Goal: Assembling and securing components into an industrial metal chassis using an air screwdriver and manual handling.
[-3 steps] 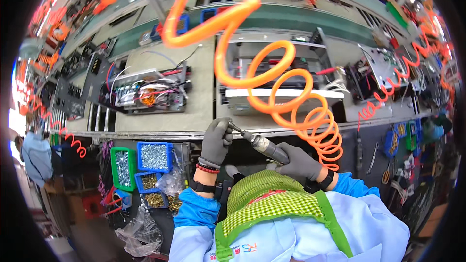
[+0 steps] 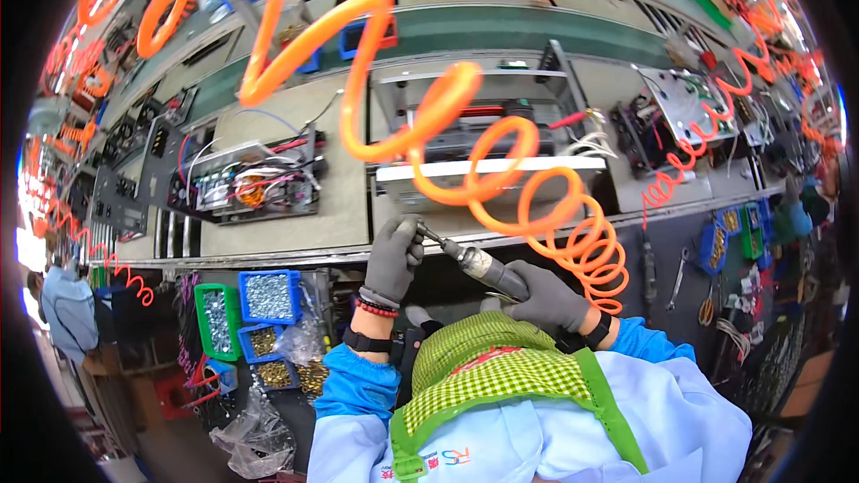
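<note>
My right hand (image 2: 553,297), in a grey glove, is wrapped round the dark body of an air screwdriver (image 2: 488,270). The tool lies slantwise, its bit pointing up and left. At the bit's tip my left hand (image 2: 392,259), also gloved, has its fingers pinched together; whatever small piece they hold is hidden. Both hands are just in front of the bench edge, over my lap. A coiled orange air hose (image 2: 591,259) comes down close to my right hand. Beyond the hands stands an open metal chassis (image 2: 483,192) with a pale front edge.
Left of me are a green bin (image 2: 217,322) and a blue bin (image 2: 268,296) of small metal parts, with brass-coloured parts below. A wired open unit (image 2: 255,183) stands on the bench at left. To the right lie a wrench (image 2: 678,279) and scissors (image 2: 707,309). A person (image 2: 67,309) is at far left.
The bench and its units have shifted left in the view, and the orange hose loops have swung left. Both hands keep their hold, the screwdriver staying at nearly the same slant.
</note>
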The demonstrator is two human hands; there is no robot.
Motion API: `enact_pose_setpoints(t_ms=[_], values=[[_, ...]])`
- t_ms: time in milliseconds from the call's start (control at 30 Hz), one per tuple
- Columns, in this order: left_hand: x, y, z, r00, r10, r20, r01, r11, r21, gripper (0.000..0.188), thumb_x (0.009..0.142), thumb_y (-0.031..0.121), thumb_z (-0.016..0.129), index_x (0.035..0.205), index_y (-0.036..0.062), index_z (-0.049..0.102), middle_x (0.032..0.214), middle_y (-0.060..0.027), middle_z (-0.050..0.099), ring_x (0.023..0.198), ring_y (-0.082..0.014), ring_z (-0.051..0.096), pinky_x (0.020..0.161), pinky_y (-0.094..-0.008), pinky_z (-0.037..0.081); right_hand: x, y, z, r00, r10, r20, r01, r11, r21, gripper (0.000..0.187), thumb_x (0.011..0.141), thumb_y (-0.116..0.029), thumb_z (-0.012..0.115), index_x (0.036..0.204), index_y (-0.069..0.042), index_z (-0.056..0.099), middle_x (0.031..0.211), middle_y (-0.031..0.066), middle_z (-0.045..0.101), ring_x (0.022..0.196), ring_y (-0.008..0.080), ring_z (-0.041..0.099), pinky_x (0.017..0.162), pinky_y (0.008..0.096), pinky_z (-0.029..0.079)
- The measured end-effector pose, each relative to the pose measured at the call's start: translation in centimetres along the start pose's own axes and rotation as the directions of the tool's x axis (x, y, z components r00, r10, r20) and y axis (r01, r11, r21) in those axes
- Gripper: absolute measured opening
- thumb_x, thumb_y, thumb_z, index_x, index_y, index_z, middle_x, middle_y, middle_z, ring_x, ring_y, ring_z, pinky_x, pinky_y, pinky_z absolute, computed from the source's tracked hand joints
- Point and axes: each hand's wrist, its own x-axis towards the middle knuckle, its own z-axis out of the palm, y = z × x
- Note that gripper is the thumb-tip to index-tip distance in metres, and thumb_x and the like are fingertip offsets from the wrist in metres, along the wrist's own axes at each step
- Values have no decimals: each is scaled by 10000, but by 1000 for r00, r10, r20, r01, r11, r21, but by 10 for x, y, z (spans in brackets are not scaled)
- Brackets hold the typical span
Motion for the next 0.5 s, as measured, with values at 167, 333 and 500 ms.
enact_pose_setpoints(t_ms=[167,333,500], values=[[19,-38,46,963,-192,192,234,944,-234,201,971,206,545,1116,69,566,814,-8,536,589,-39,470,474,-169,351,-45,37,-29,991,-50,-126,56,998,40,462,739,-212,736,1112,-11,553,925,118,607,824,215,585,735,353,456],[38,-66,79,942,-171,289,198,978,-65,272,950,205,526,1120,5,600,816,-52,585,646,-130,538,546,-227,433,-73,54,-46,995,-43,-86,61,974,218,597,743,-76,712,1295,-7,495,1197,95,582,1076,173,555,926,324,445],[55,-96,103,899,-47,435,-117,932,343,224,945,188,570,1085,15,602,850,-35,590,760,-130,597,682,-233,518,-77,146,-26,996,-12,-90,38,954,296,713,788,-23,685,1440,-17,395,1473,103,447,1239,179,492,1033,311,407]])
